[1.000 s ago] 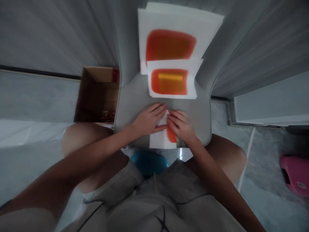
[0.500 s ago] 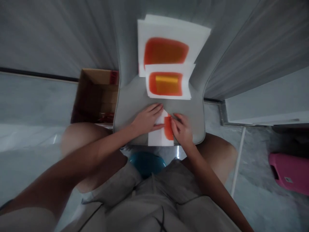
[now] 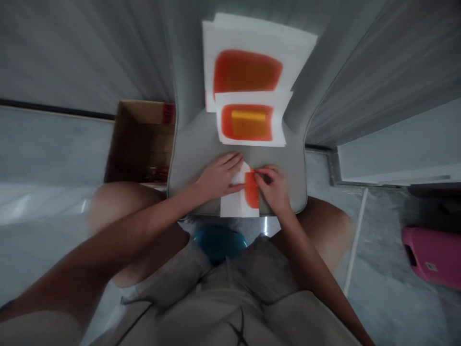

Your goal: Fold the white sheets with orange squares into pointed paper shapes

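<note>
A folded white sheet with an orange patch point(image 3: 240, 201) lies at the near edge of a grey chair seat point(image 3: 194, 149). My left hand point(image 3: 218, 177) lies flat on its left part, fingers stretched out and pressing it down. My right hand point(image 3: 275, 189) is at the sheet's right side, its fingertips pinched on the fold by the orange patch. Farther back on the seat lies a small stack of white sheets with an orange and yellow patch point(image 3: 251, 123). Behind it a larger stack with an orange patch point(image 3: 248, 60) leans on the chair back.
An open cardboard box point(image 3: 142, 142) with red things inside stands on the floor left of the chair. A blue stool point(image 3: 218, 240) shows between my knees. A pink object point(image 3: 432, 257) lies on the floor at right, and a white rod point(image 3: 355, 240) runs beside my right knee.
My right hand has slid off the orange patch to the right, so more of the patch shows. The left hand has stayed pressed on the sheet.
</note>
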Available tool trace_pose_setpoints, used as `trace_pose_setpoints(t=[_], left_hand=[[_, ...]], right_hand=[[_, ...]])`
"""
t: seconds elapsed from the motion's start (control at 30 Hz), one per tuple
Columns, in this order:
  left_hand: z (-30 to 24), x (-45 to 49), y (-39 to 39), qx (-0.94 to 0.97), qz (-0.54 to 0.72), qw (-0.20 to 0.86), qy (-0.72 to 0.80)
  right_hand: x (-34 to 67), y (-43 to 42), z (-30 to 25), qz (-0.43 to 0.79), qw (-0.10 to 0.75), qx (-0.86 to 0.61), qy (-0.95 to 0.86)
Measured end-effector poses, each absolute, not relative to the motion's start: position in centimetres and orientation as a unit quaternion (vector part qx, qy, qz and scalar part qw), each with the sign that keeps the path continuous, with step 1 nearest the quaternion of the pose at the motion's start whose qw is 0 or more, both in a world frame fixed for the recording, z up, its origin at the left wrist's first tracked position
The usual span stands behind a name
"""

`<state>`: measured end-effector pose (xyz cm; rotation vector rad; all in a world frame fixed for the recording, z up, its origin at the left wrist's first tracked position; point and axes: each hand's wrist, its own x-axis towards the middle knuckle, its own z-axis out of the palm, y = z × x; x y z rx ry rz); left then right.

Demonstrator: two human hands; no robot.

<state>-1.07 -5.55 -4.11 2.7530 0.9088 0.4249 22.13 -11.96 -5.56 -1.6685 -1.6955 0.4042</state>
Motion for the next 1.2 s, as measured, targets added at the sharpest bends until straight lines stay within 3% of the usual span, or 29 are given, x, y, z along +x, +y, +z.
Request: trace_pose_setpoints(t=[0.53,0.8,1.2], left_hand=[[-4.3,-1.1,-5.6,0.932,0.157,0.11,0.308],[-4.3,-1.0,-5.6,0.932,0.159,0.112,0.305],[-4.3,-1.0,-5.6,0.931,0.16,0.117,0.308]], right_hand=[[22.6,-12.1,-5.0,0.186,0.379,-0.615,-0.666],[21.7,-11.6,-4.5,0.102,0.281,-0.558,-0.774],[21.3,-11.8,-4.7,0.053,0.263,-0.558,-0.786]])
